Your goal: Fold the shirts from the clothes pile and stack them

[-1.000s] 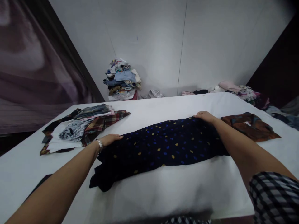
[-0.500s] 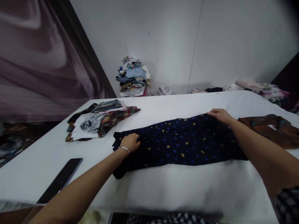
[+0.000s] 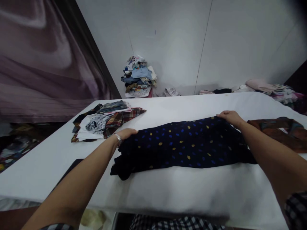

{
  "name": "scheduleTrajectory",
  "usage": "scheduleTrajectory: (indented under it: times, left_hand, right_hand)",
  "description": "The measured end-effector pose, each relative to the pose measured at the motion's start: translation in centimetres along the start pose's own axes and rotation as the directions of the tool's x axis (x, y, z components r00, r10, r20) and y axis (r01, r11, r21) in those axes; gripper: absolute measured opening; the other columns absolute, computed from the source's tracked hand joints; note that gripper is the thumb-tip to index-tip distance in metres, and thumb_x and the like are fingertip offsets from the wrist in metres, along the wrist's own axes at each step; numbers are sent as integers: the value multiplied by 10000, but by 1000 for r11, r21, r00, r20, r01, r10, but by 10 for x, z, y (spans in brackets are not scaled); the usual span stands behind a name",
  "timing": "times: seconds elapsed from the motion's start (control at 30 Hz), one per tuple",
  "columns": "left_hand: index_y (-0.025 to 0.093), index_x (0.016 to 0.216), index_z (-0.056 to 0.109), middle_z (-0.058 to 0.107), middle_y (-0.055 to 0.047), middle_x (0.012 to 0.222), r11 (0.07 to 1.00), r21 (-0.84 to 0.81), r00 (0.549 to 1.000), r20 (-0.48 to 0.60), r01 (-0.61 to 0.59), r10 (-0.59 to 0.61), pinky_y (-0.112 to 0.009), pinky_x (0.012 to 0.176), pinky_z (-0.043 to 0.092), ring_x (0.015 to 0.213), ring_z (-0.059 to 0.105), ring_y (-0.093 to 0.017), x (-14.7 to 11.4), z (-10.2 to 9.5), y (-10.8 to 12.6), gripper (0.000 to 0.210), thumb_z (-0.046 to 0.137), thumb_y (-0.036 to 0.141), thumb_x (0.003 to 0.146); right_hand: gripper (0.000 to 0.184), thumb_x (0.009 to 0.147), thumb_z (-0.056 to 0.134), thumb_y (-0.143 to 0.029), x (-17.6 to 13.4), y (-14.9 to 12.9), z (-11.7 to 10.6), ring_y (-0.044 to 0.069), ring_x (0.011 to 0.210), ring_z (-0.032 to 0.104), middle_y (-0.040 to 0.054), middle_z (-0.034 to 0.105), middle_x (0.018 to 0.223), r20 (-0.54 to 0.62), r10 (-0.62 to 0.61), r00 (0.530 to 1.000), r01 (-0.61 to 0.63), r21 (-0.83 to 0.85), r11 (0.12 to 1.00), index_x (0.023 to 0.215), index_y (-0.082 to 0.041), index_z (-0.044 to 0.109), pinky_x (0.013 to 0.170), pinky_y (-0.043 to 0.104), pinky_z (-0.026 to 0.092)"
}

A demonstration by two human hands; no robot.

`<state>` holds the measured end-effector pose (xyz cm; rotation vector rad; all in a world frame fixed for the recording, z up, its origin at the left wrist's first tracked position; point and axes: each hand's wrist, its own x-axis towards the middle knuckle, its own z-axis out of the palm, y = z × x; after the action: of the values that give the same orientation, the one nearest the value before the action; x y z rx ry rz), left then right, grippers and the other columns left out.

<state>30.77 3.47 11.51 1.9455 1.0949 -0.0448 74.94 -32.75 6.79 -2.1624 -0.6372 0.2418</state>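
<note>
A dark garment (image 3: 177, 147) printed with small blue and yellow leaf-like spots was seen laid lengthwise across a white-covered table (image 3: 172, 108), at the near side of the surface. With that garment taken as the centre of the clock, its far edge was held between nine and ten o'clock by the left hand (image 3: 127, 133), the thumb and fingers closed narrowly on the cloth near one end. At two o'clock the same edge was pinched by the right hand (image 3: 231, 118), its grip also narrow, and the stretch between the two hands was kept nearly straight. A silvery bracelet (image 3: 118, 139) was worn on the left wrist (the right forearm was bare up to a black-and-white checked sleeve (image 3: 297, 207)).

Just beyond the left hand, between nine and ten o'clock, a loose pile of clothes (image 3: 96, 124) was spread, with red plaid cloth (image 3: 117, 119) included. A brown garment (image 3: 292, 137) was placed at three o'clock, partly hidden by the right forearm. Between eight and nine o'clock, a flat dark object (image 3: 72, 169) was half covered by the left forearm. At eleven o'clock, past the table's far edge, a tall stack of clothing (image 3: 139, 76) was set against a pale wall (image 3: 177, 41).
</note>
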Motion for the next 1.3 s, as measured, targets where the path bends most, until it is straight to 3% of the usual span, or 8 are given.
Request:
scheduleTrajectory:
  times: [0.1, 0.3, 0.5, 0.63, 0.77, 1.0, 1.1, 1.3]
  left_hand:
    - [224, 579, 647, 745, -54, 848, 960, 279, 999, -4, -30, 32, -324, 909, 473, 997, 630, -288, 16, 10, -7, 225, 621, 447, 602]
    - [207, 678, 664, 728, -31, 796, 920, 387, 995, -49, -59, 85, -281, 792, 491, 860, 648, -231, 28, 8, -11, 277, 488, 417, 723]
    - [194, 698, 680, 703, -57, 731, 777, 630, 993, -95, 1, 76, -262, 697, 461, 780, 647, -215, 39, 23, -11, 263, 493, 372, 743]
    - [188, 905, 705, 718, -98, 932, 724, 690, 990, -102, 2, 95, -289, 760, 469, 885, 654, -242, 43, 25, -11, 354, 497, 443, 773]
    - [151, 1116, 650, 640, -153, 1192, 671, 739, 983, -71, -61, 168, -309, 883, 452, 1064, 606, -271, 46, 20, -14, 518, 578, 468, 712]
    - [205, 740, 674, 720, -74, 837, 815, 572, 995, 88, -90, 47, -314, 771, 495, 832, 660, -258, 42, 9, -8, 332, 586, 511, 646]
    - [211, 696, 659, 710, -56, 763, 875, 470, 989, 133, -119, 63, -302, 716, 511, 772, 664, -247, 39, -1, -10, 362, 568, 555, 633]
    - [197, 595, 651, 708, -130, 732, 694, 713, 994, 94, -101, 47, -389, 713, 503, 758, 669, -312, 40, -18, -24, 344, 566, 527, 635]
  right_hand:
    - [293, 617, 718, -482, 1, -2, 7, 134, 515, 480, -6, 560, 518, 104, 47, 993, -38, -87, 995, 598, -203, 628, 502, 268, 393]
    - [288, 694, 654, -493, 3, -2, 10, 138, 530, 478, -1, 567, 546, 100, -12, 995, 31, -184, 983, 636, -212, 631, 535, 280, 394]
    - [277, 776, 588, -462, 6, -9, 22, 174, 651, 554, 30, 634, 651, 143, -43, 989, 109, -489, 866, 685, -211, 661, 617, 285, 401]
    - [276, 801, 572, -455, 6, -12, 30, 225, 789, 590, 73, 678, 792, 133, -56, 990, 125, -604, 787, 764, -205, 685, 686, 302, 413]
    - [319, 845, 529, -436, -3, -13, 26, 249, 948, 598, 88, 688, 1021, 60, -90, 994, 108, -515, 850, 998, -204, 687, 808, 324, 431]
    - [269, 838, 541, -282, -52, -8, 10, 243, 1134, 543, 88, 629, 1200, 68, -311, 948, 310, -414, 856, 1056, -200, 676, 1001, 351, 385]
    - [295, 825, 557, -276, -75, 5, 0, 249, 1152, 541, 98, 604, 1248, -19, -234, 972, 205, -416, 886, 1086, -190, 664, 992, 350, 399]
    - [314, 835, 532, -307, -103, 31, -29, 243, 948, 641, 98, 689, 1069, -133, 51, 990, -102, -415, 904, 1085, -180, 673, 836, 318, 468]
